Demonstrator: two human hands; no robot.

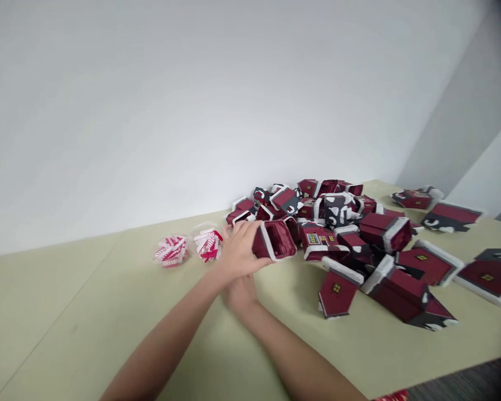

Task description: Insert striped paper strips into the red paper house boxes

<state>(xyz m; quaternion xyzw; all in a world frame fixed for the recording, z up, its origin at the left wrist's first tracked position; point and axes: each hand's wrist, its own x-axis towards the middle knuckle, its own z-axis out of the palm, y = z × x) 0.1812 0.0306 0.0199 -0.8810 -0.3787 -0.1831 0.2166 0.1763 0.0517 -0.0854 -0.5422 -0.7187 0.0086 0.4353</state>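
My left hand [241,245] is wrapped round a small dark red toy house [279,239]. The house lies on its side in the grip, its hollow, white-rimmed open base turned to the right. Beneath and partly behind the left hand is my right hand [239,289], the forearms crossing close together. Its fingers are hidden, so I cannot tell whether it touches the house. Just left of the hands stands a clear tub [207,243] of red-and-white striped pieces. A second clear tub [172,250] with similar pieces sits further left.
Several more toy houses with dark roofs and white snowy trim are heaped at the right; one house [338,289] lies nearest the hands. Others, including a house [490,275], spread toward the right edge. The pale table [87,334] meets a white wall [192,111] behind.
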